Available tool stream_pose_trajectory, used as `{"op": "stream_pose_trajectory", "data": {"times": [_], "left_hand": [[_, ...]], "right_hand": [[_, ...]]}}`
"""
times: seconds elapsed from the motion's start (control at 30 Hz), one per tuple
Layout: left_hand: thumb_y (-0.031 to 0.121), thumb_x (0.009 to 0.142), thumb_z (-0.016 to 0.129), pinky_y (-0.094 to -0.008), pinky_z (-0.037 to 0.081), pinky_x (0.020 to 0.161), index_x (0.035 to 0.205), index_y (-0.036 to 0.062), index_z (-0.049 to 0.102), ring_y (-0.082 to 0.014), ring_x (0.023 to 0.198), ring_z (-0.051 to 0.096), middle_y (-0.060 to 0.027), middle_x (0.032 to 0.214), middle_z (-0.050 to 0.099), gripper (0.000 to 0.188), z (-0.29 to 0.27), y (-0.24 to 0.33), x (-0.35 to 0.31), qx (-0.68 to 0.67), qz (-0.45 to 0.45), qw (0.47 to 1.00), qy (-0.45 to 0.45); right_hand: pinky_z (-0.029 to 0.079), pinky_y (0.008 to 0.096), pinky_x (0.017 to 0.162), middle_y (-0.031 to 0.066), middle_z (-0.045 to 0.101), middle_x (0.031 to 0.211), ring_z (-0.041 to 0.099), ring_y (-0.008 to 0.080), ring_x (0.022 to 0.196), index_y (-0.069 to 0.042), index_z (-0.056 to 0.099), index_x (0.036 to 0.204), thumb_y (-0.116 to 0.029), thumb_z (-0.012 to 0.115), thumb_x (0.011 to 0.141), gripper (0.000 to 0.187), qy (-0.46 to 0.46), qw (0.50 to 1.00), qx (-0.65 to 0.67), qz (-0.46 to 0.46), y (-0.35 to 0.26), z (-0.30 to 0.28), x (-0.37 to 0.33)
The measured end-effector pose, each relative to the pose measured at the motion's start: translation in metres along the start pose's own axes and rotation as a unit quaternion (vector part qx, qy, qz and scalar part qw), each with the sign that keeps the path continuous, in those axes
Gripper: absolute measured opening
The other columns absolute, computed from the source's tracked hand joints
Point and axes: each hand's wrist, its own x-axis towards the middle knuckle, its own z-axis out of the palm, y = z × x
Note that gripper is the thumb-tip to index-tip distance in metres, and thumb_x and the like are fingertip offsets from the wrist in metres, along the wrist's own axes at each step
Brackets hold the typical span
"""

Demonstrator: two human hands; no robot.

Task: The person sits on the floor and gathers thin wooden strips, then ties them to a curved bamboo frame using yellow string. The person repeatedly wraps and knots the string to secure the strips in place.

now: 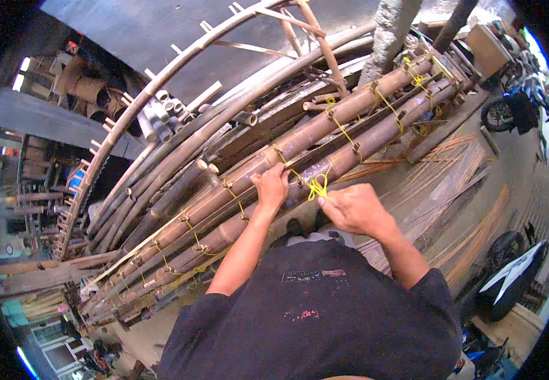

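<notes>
Two long, thick brown bamboo poles lie side by side, a far pole [350, 118] and a near pole [376, 138], running from lower left to upper right. Yellow cord [344, 132] is lashed across both at intervals. My right hand [355, 209] is closed, thumb and fingers pinching a looped bundle of yellow cord [317, 187] just off the near pole. My left hand [270, 187] rests over the gap between the poles, its fingers curled together where a strand crosses; what its fingertips grip is hidden.
Beyond the poles lie more bamboo lengths [179, 155] and a curved bamboo ladder [136, 95]. Thin split strips [471, 234] spread over the floor at right. A motorcycle [509, 114] stands at far right, and a dark and white vehicle part [509, 278] is nearer.
</notes>
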Motion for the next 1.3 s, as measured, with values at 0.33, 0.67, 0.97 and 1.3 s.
{"op": "stream_pose_trajectory", "data": {"times": [0.33,0.67,0.97,1.3], "left_hand": [[0.025,0.086,0.064,-0.0494,0.032,0.085,0.095,0.0172,0.065,-0.0282,0.084,0.065,-0.0094,0.083,0.069,0.012,0.005,-0.003,-0.004,-0.010,0.009,0.999,0.035],[0.021,0.087,0.061,-0.0542,0.031,0.095,0.113,0.0102,0.062,-0.0298,0.100,0.060,-0.0115,0.100,0.067,0.028,0.004,-0.009,-0.004,-0.011,0.042,0.999,0.030],[0.025,0.096,0.057,-0.0320,0.049,0.078,0.104,0.0044,0.057,-0.0190,0.088,0.062,-0.0094,0.098,0.064,0.022,-0.015,0.038,-0.091,-0.514,-0.151,0.821,-0.198],[0.023,0.098,0.053,-0.0328,0.054,0.079,0.099,0.0057,0.058,-0.0191,0.083,0.065,-0.0065,0.086,0.064,0.018,-0.040,0.075,-0.118,-0.708,-0.242,0.601,-0.283]], "right_hand": [[0.043,0.0482,0.055,0.0194,0.055,0.062,0.056,0.0407,0.061,-0.004,0.055,0.066,-0.030,0.051,0.095,0.039,-0.204,0.972,0.081,0.085,-0.025,-0.039,-0.037],[0.048,0.0399,0.074,0.0151,0.069,0.084,0.063,0.0249,0.077,-0.001,0.066,0.095,-0.041,0.040,0.101,0.048,-0.407,0.791,0.272,0.366,0.011,0.019,-0.210],[0.042,0.0346,0.062,0.0013,0.049,0.065,0.042,0.0142,0.062,0.000,0.053,0.081,-0.041,0.039,0.103,0.048,-0.238,0.741,0.483,0.401,-0.079,-0.002,-0.243],[0.044,0.0430,0.064,0.0199,0.053,0.069,0.053,0.0335,0.062,-0.001,0.053,0.079,-0.039,0.039,0.102,0.047,-0.238,0.850,0.314,0.351,-0.099,-0.022,-0.213]]}}
